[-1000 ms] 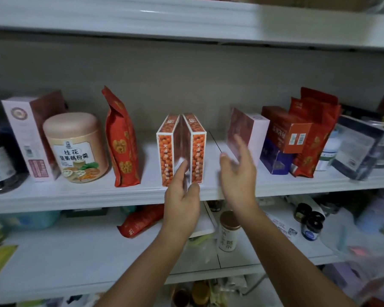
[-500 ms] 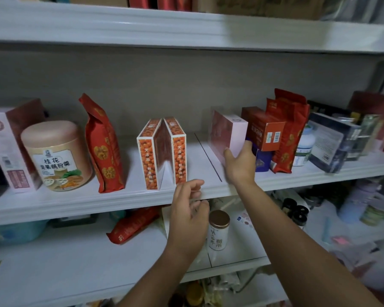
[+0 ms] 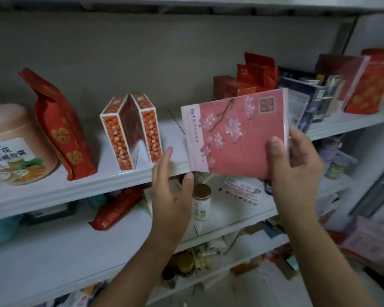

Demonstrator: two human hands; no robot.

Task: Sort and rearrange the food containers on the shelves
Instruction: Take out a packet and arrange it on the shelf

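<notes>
Head view: pink box held before the shelves

White shelves (image 3: 53,191) against a grey wall (image 3: 142,52) span the frame. Centre right, in front of the middle shelf, the pink box (image 3: 237,134) faces the camera, long axis left-right, right end tilted up. Right hand (image 3: 297,160) grips its lower right corner. Left hand (image 3: 173,185), fingers straight and apart, sits just beside its lower left corner.

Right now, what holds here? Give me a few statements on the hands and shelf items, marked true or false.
1. The right hand grips the pink blossom box, lifted off the shelf. True.
2. The left hand also grips that box. False: it is open, fingers straight, by the box's lower corner.
3. Two orange boxes stand leaning together at the top. True.
4. The red pouch lies flat. False: it stands upright.
5. A white tin stands on the lower shelf. True.
</notes>
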